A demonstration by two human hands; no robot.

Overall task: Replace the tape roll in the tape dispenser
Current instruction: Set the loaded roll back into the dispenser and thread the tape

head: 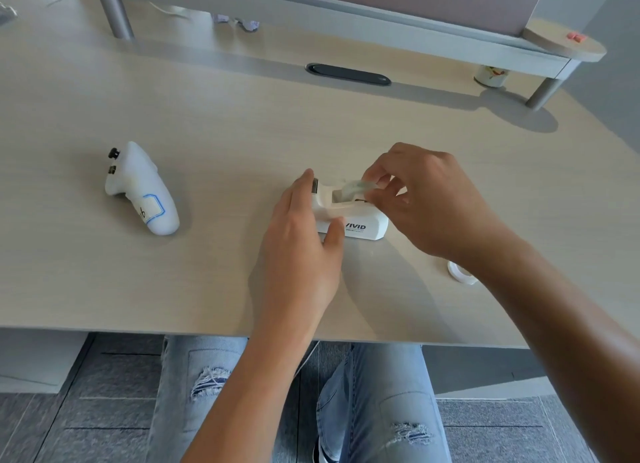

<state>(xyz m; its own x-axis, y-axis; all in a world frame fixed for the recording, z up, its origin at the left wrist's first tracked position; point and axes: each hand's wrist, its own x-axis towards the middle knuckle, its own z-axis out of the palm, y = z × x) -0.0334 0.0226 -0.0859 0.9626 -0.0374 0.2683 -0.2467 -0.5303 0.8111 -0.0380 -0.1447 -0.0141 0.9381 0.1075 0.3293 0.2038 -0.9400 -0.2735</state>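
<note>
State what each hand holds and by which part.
The left hand steadies the tape dispenser at its cutter end. The right hand pinches the tape roll by its top edge.

Illumination is bright, even and diffuse. Shadows on the bench (207, 123) are soft-edged: one falls below the left hand (301, 241), toward the near edge, and a broader one lies beyond the fingers (375, 177) under the raised shelf (381, 19). No strong glare is present. The fingers show slight motion blur. Wide-angle distortion bends straight lines, increasing toward the frame edges.
</note>
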